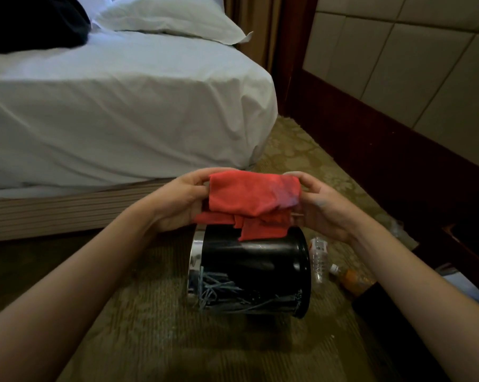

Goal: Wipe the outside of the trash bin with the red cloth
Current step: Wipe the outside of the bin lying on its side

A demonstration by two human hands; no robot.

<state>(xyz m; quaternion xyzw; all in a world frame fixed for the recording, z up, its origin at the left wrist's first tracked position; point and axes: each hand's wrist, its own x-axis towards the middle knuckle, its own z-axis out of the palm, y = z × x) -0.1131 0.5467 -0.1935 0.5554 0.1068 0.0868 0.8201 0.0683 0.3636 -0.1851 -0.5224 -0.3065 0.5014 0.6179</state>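
A black trash bin (260,260) with a chrome rim lies on its side on the carpet, its opening to the left. Pale shredded strips cling to its lower side. Just above it I hold a folded red cloth (252,197) stretched between both hands. My left hand (183,199) pinches the cloth's left end, and my right hand (321,205) pinches its right end. The cloth's lower flap hangs down over the bin's upper side; whether it touches is unclear.
A bed (108,106) with white sheets and a pillow fills the left and back. A dark wood wall base (384,150) runs along the right. A clear plastic bottle (319,257) and an orange drink bottle (351,279) lie on the carpet right of the bin.
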